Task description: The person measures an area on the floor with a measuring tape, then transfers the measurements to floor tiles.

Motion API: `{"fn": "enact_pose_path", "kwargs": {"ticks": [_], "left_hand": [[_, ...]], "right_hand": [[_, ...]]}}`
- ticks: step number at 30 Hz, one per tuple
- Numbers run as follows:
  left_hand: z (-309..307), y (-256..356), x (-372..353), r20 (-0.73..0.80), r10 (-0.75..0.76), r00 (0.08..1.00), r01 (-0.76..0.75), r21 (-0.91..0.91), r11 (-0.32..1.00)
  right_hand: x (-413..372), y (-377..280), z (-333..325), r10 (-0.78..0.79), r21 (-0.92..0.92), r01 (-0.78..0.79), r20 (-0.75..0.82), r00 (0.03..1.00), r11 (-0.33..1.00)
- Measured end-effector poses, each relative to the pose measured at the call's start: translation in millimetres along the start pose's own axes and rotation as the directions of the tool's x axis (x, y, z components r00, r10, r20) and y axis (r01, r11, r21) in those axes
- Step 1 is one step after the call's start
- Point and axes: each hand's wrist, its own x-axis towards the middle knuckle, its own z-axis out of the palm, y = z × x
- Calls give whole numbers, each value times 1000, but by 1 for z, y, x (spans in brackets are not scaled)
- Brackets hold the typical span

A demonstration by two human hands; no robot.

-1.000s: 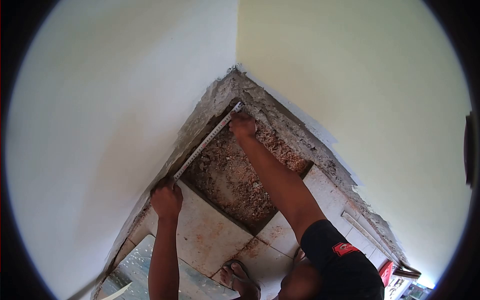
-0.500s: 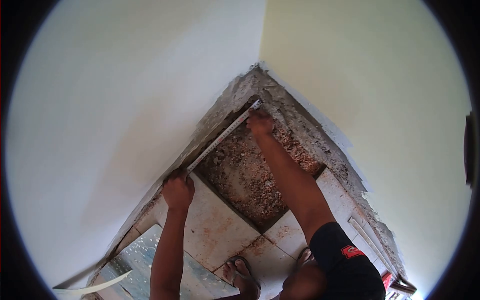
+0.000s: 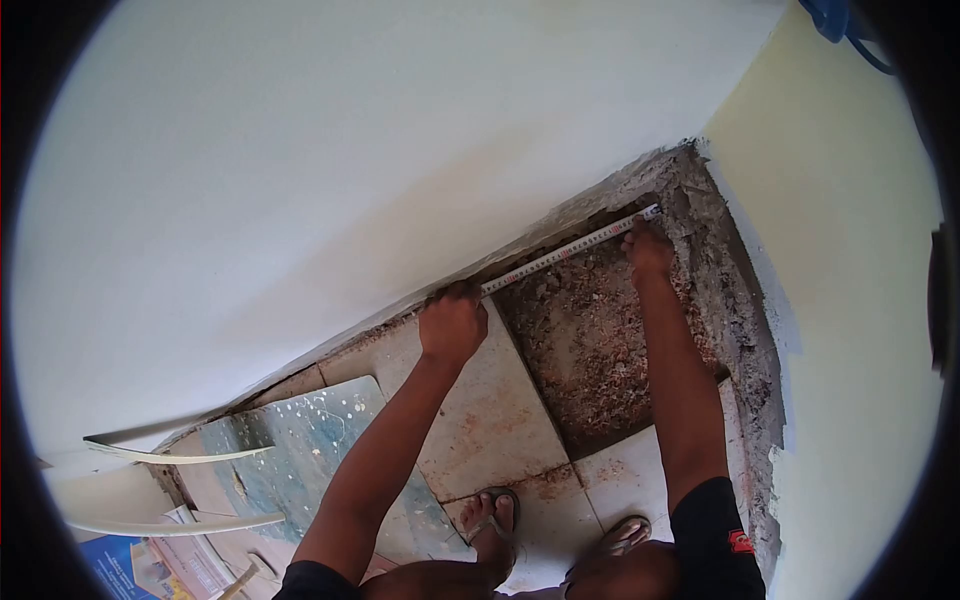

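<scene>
A white tape measure [image 3: 560,254] is drawn out straight along the foot of the white wall. It runs over one edge of a square hole [image 3: 585,350] in the tiled floor, where rubble and crumbled mortar show. My left hand [image 3: 455,322] is closed around the near end of the tape, beside the hole's tile edge; its case is hidden in the fist. At the far end, close to the wall corner, my right hand [image 3: 650,250] pinches the tape just short of its metal tip.
Pale floor tiles [image 3: 490,410] border the hole. A paint-spattered board [image 3: 300,440] lies at left, with curved pale strips [image 3: 180,524] beyond it. A printed bag [image 3: 150,570] and a wooden-handled tool [image 3: 240,580] lie lower left. Rough bare plaster [image 3: 735,300] lines the right wall's base.
My view has turned left, so the hole, tape and both hands appear farther right. More of the floor at left shows. Both hands keep their hold on the stretched tape.
</scene>
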Motion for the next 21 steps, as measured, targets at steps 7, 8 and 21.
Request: {"fn": "enact_pose_path", "kwargs": {"ticks": [7,8,21], "left_hand": [[1,-2,0,20,-5,1000,5,-22,1000],[1,-3,0,43,0,999,1,-24,1000],[4,0,3,74,-20,997,16,60,998]], "right_hand": [[4,4,0,-20,-26,20,-11,1000,999],[5,4,-1,-15,-5,15,-2,1000,1000],[3,3,0,-26,-14,26,11,1000,1000]]}}
